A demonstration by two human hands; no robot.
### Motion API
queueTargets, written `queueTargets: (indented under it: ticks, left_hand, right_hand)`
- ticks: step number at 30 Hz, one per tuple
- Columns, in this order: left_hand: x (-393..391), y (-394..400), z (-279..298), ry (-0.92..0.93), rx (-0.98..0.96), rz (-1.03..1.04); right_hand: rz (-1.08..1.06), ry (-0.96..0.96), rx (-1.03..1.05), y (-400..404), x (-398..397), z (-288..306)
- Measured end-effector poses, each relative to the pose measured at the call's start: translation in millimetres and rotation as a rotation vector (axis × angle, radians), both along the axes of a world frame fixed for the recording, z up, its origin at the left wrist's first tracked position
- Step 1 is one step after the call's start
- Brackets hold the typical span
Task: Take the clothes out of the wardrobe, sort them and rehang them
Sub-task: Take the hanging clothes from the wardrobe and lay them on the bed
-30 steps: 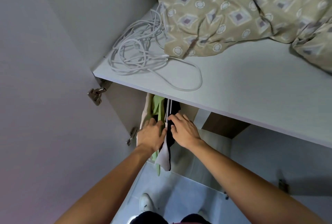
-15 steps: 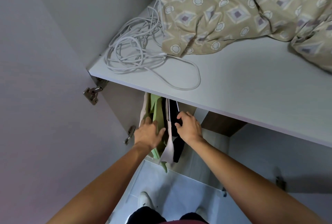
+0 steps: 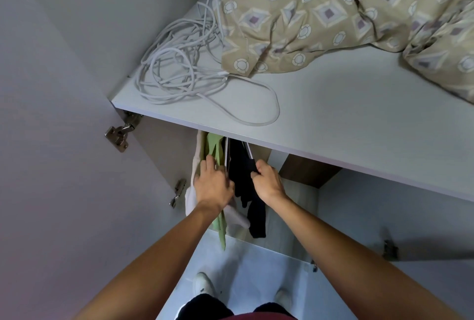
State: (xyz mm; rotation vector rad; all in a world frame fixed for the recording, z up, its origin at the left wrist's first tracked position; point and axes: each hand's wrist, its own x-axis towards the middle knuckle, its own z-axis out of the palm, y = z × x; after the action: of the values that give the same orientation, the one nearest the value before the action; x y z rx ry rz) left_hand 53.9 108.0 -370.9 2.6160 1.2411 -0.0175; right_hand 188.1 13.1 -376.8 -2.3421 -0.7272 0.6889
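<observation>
Now the right hand (image 3: 266, 182) pinches the near edge of a dark garment (image 3: 247, 186), the fingers curled round the cloth just under a thin white hanger (image 3: 248, 153). The left hand (image 3: 213, 186) is beside it on the left; its fingers are bent into a green garment (image 3: 215, 150) and a cream garment (image 3: 196, 163), and they press these to the left. A gap is open between the two hands, and the dark garment hangs in it. All the clothes hang under the white shelf (image 3: 333, 124) of the wardrobe, at its left end, close to the open door (image 3: 64, 165) with its metal hinge (image 3: 120, 131). On the shelf, a coil of white cable (image 3: 179, 76) lies at the left, touching a beige patterned quilt (image 3: 333, 11) at the far right.
</observation>
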Motion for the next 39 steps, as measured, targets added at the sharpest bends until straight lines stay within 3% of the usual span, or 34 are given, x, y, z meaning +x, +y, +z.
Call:
queueTargets:
  ticks: [3,18,27,33,39]
  left_hand:
    - [-11,4,0,0.011,0.060,0.038]
    - [-19,-15,9,-0.323,-0.179,0.137]
    - [-16,-24,30,-0.533,-0.111,0.139]
    - [-28,-26,44,-0.549,-0.081,0.072]
    - [-61,-39,37,-0.566,-0.105,0.084]
  right_hand:
    - [-0.002,-0.014,-0.003,-10,5,1]
    - [-0.017,-0.045,0.171,-17,-10,14]
    - [-0.071,-0.081,0.316,-17,-24,40]
    - [-0.113,-0.076,0.385,-26,-44,47]
    - [-0.144,-0.091,0.438,-53,-79,16]
